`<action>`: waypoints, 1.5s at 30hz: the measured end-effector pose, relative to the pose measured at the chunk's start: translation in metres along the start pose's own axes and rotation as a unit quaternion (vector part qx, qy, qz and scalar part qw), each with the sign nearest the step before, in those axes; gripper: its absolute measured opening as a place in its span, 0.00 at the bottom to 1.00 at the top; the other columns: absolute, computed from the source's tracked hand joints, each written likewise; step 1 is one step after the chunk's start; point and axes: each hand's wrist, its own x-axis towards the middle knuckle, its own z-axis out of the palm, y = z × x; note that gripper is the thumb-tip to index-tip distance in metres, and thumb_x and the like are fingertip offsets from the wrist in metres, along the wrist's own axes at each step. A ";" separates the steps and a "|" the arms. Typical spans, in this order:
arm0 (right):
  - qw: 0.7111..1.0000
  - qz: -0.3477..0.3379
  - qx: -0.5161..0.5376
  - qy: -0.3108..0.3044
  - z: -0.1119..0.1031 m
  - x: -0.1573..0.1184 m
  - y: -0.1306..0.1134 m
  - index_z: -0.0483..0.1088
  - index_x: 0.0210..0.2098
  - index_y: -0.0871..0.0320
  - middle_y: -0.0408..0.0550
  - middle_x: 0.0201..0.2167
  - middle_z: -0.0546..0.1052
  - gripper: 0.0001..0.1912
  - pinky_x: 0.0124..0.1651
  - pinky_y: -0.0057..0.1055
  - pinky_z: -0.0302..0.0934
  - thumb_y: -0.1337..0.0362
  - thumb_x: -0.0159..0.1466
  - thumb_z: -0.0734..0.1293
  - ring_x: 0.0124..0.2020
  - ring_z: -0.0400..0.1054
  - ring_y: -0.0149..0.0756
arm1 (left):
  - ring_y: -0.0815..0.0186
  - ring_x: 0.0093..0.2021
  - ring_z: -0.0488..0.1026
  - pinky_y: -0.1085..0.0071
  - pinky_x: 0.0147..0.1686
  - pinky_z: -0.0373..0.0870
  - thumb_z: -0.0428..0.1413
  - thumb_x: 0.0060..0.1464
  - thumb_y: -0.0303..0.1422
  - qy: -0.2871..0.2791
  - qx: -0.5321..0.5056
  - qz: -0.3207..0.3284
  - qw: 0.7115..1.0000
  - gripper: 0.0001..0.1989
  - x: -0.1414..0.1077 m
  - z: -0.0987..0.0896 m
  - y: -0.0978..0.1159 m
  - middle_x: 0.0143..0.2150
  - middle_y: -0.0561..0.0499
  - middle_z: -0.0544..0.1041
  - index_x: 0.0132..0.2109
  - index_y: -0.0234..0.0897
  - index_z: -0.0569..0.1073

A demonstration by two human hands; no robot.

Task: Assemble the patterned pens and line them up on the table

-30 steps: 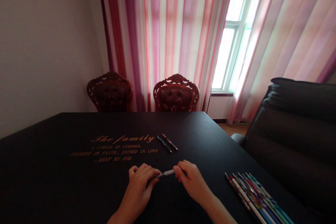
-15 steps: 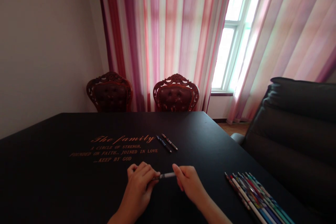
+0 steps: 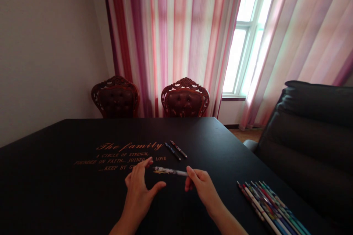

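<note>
My right hand (image 3: 199,183) pinches one end of a light patterned pen (image 3: 171,171) between thumb and fingers. The pen is held roughly level above the black table (image 3: 82,202), its other end pointing left. Beside that free end, my left hand (image 3: 142,181) is open, thumb and fingers spread apart, with a gap to the pen. Beyond the hands, a blue patterned pen (image 3: 172,151) and a brownish patterned pen (image 3: 178,149) lie side by side, slanted, on the table.
Several pens (image 3: 271,207) lie in a row at the table's right front. A black armchair (image 3: 311,147) stands along the right side. Two carved chairs (image 3: 116,97) (image 3: 185,99) stand behind the far edge, before striped curtains (image 3: 176,36).
My left hand has let go of the pen, opened and shifted slightly left. In my right hand, the pen has risen a little, and more of its patterned body shows.
</note>
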 end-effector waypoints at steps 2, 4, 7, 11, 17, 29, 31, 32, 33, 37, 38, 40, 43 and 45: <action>0.999 -0.026 -0.026 0.018 -0.005 0.001 -0.004 0.72 0.19 0.59 0.46 0.18 0.75 0.31 0.31 0.27 0.57 0.44 0.66 0.57 0.23 0.64 0.32 | 0.54 0.42 0.74 0.58 0.47 0.63 0.55 0.54 0.51 -0.038 -0.169 -0.111 0.979 0.26 0.004 0.004 -0.003 0.40 0.47 0.79 0.54 0.40 0.71; 0.998 -0.039 -0.046 0.025 -0.008 0.001 -0.007 0.74 0.22 0.59 0.46 0.20 0.76 0.29 0.32 0.27 0.57 0.46 0.66 0.58 0.24 0.65 0.32 | 0.59 0.35 0.74 0.63 0.40 0.67 0.48 0.58 0.53 -0.088 -0.332 -0.206 0.916 0.27 0.006 0.007 -0.002 0.32 0.48 0.79 0.49 0.36 0.74; 0.997 -0.042 -0.067 0.017 -0.007 -0.001 -0.011 0.75 0.24 0.59 0.45 0.22 0.76 0.24 0.31 0.27 0.56 0.48 0.65 0.61 0.25 0.65 0.32 | 0.65 0.30 0.72 0.70 0.34 0.67 0.52 0.58 0.50 -0.124 -0.483 -0.287 0.818 0.25 0.006 0.010 0.000 0.29 0.49 0.78 0.45 0.32 0.77; 0.995 -0.040 -0.088 0.020 -0.003 -0.005 -0.017 0.76 0.26 0.59 0.42 0.21 0.74 0.18 0.29 0.26 0.53 0.52 0.63 0.65 0.24 0.62 0.31 | 0.69 0.29 0.73 0.74 0.33 0.69 0.59 0.57 0.39 -0.112 -0.574 -0.345 0.734 0.15 0.005 0.011 0.002 0.29 0.49 0.78 0.43 0.30 0.78; 0.994 -0.041 -0.094 0.022 -0.001 -0.010 -0.027 0.76 0.27 0.59 0.40 0.21 0.71 0.14 0.29 0.26 0.52 0.55 0.61 0.67 0.24 0.59 0.30 | 0.70 0.29 0.74 0.73 0.32 0.73 0.55 0.62 0.34 -0.116 -0.639 -0.382 0.657 0.11 0.004 0.009 0.005 0.29 0.50 0.77 0.45 0.32 0.78; 0.990 -0.070 -0.122 0.009 0.003 -0.011 -0.022 0.75 0.28 0.58 0.41 0.24 0.73 0.08 0.33 0.27 0.56 0.60 0.60 0.68 0.28 0.64 0.33 | 0.71 0.29 0.72 0.73 0.35 0.73 0.64 0.53 0.35 -0.121 -0.671 -0.338 0.649 0.09 0.005 0.004 0.000 0.26 0.54 0.75 0.39 0.35 0.79; 0.989 -0.071 -0.126 0.007 0.003 -0.011 -0.022 0.75 0.28 0.58 0.41 0.24 0.73 0.09 0.33 0.27 0.56 0.60 0.60 0.68 0.28 0.64 0.32 | 0.71 0.29 0.72 0.73 0.34 0.72 0.62 0.54 0.40 -0.119 -0.665 -0.344 0.652 0.12 0.008 0.003 0.003 0.26 0.54 0.74 0.40 0.35 0.79; 0.989 -0.074 -0.128 0.007 0.003 -0.011 -0.022 0.75 0.29 0.58 0.41 0.24 0.73 0.09 0.33 0.27 0.56 0.60 0.60 0.68 0.28 0.64 0.32 | 0.71 0.28 0.71 0.73 0.34 0.71 0.61 0.54 0.43 -0.115 -0.658 -0.344 0.660 0.15 0.009 0.003 0.004 0.26 0.53 0.74 0.40 0.35 0.78; 0.988 -0.078 -0.132 0.008 0.003 -0.011 -0.023 0.75 0.29 0.58 0.41 0.24 0.73 0.09 0.33 0.27 0.56 0.60 0.61 0.68 0.28 0.64 0.32 | 0.71 0.28 0.71 0.73 0.33 0.71 0.60 0.54 0.46 -0.110 -0.647 -0.341 0.673 0.18 0.010 0.003 0.005 0.26 0.53 0.73 0.40 0.35 0.78; 0.984 -0.093 -0.152 0.019 0.004 -0.012 -0.025 0.75 0.29 0.57 0.41 0.26 0.74 0.08 0.34 0.27 0.56 0.59 0.60 0.68 0.30 0.65 0.33 | 0.71 0.28 0.68 0.75 0.33 0.67 0.62 0.50 0.47 -0.092 -0.549 -0.297 0.776 0.19 0.007 0.004 0.008 0.26 0.55 0.72 0.41 0.36 0.78; 0.983 -0.096 -0.157 0.022 0.004 -0.013 -0.025 0.75 0.29 0.57 0.42 0.26 0.74 0.09 0.33 0.27 0.56 0.59 0.61 0.68 0.29 0.66 0.33 | 0.71 0.29 0.68 0.75 0.33 0.65 0.63 0.50 0.45 -0.085 -0.507 -0.284 0.809 0.17 0.005 0.004 0.009 0.26 0.55 0.72 0.41 0.36 0.78; 0.982 -0.095 -0.160 0.023 0.006 -0.013 -0.025 0.74 0.26 0.58 0.42 0.24 0.74 0.13 0.33 0.27 0.55 0.57 0.62 0.66 0.28 0.66 0.33 | 0.69 0.29 0.67 0.75 0.33 0.63 0.64 0.49 0.43 -0.074 -0.427 -0.263 0.862 0.15 0.003 0.004 0.011 0.24 0.56 0.71 0.38 0.37 0.78; 0.986 -0.075 -0.147 0.003 0.008 -0.014 -0.023 0.72 0.22 0.58 0.42 0.19 0.73 0.21 0.29 0.26 0.54 0.54 0.66 0.62 0.24 0.65 0.31 | 0.67 0.30 0.67 0.74 0.32 0.62 0.63 0.49 0.45 -0.069 -0.365 -0.239 0.897 0.15 0.001 0.004 0.012 0.24 0.56 0.70 0.37 0.37 0.78; 0.990 -0.054 -0.131 -0.016 0.009 -0.013 -0.020 0.71 0.21 0.58 0.41 0.16 0.72 0.23 0.27 0.26 0.53 0.52 0.67 0.60 0.21 0.64 0.30 | 0.66 0.30 0.67 0.73 0.33 0.62 0.63 0.49 0.45 -0.065 -0.348 -0.226 0.908 0.15 0.002 0.004 0.011 0.25 0.56 0.70 0.37 0.38 0.78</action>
